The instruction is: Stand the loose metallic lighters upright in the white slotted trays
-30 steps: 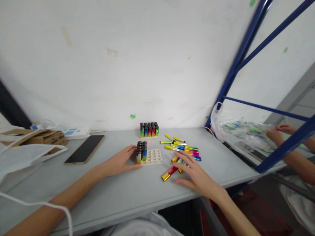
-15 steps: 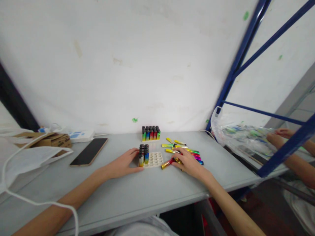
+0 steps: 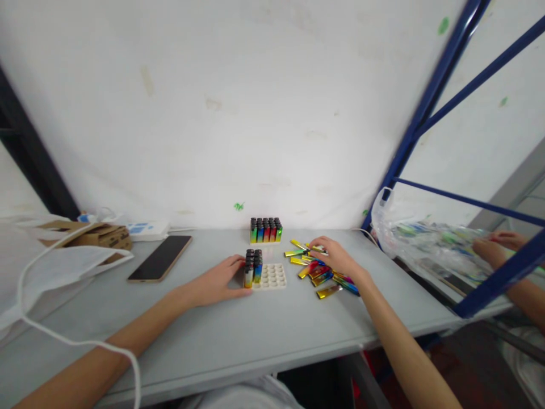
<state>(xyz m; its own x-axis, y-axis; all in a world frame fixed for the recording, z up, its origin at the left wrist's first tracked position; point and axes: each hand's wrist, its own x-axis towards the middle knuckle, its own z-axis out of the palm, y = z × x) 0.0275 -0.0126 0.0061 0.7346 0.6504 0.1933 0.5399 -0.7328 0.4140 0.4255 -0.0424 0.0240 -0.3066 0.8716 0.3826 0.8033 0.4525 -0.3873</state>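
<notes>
My left hand curves around the left end of a white tray with round pockets, thumb in front and fingers behind. Two columns of upright lighters with black tops fill that end of the tray, and its right part shows bare pockets. At the loose pile of shiny coloured lighters to the right, my right hand has its fingers bent in a pinch over a yellow lighter. The hand partly hides that lighter.
A full block of upright lighters stands against the wall. To the left lie a phone, a cardboard box, a white bag and a white cable. Blue metal bars rise at right; beyond, another person's hands work near plastic bags.
My right hand has moved from the front of the pile to its back, and the loose lighters have shifted and spread. My left hand stays at the tray. The view has moved slightly.
</notes>
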